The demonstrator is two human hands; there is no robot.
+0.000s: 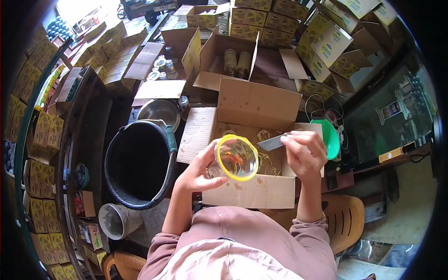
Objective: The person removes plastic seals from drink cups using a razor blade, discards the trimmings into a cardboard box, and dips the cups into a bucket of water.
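Observation:
My left hand (199, 170) is wrapped around the side of a clear jar (237, 161) with a bright yellow rim. The jar is tilted so that its round end faces me, and some orange and dark print shows through it. In my right hand (305, 156) a flat grey blade (271, 143) is pinched between thumb and fingers. Its tip points left toward the yellow rim, with a small gap between them. Below both hands stands an open cardboard box (259, 105), with yellowish scraps (268, 165) lying inside it.
A large black bucket (109, 163) stands left of the box, with a steel bowl (156, 109) behind it and a whitish pail (109, 221) below. Farther back, open cartons hold small jars (161, 65) and tall jars (230, 63). A green bowl (330, 140) sits at right.

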